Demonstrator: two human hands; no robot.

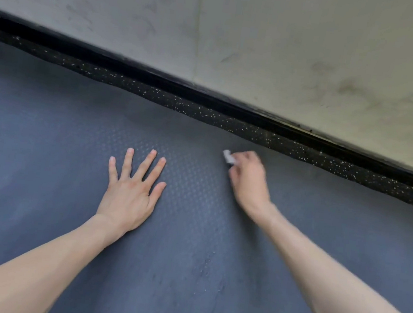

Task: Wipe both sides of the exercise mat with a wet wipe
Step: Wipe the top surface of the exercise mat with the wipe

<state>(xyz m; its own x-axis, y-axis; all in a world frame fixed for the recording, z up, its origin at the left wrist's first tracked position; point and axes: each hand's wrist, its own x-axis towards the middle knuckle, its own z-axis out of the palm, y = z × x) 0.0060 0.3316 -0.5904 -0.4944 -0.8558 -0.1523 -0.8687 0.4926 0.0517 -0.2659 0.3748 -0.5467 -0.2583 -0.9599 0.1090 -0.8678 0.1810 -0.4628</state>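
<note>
Nearest, two bare forearms, one from the near left corner and one from the near right corner, both over a dark blue-grey exercise mat (186, 271). Fills nearly all the near part of the view, from the left edge to the right edge. Lies flat on the floor. Has tiny bumps all over the top, with a few small pale specks near the middle.

A bit farther, the left hand (130, 199), palm down on the mat. Fingers straight and spread wide apart, thumb out to the right. Holds nothing, only rests flat on the mat.

To the right of it and a little farther, the right hand (248, 179), a bit blurry. Fingers curled down, pinching a small white wet wipe (228, 156). Pokes out on the far left side of the fingers, bunched up small. Looks down against the mat, close to the mat's far edge. Well apart from the left hand, with bare mat between.

Farther again, past the mat's wavy far edge, a strip of black floor (230, 123) with little white speckles. Behind that, a shiny black baseboard (208, 91). Farthest of all, a pale grey wall (267, 33) with dark scuff marks and smudges.
</note>
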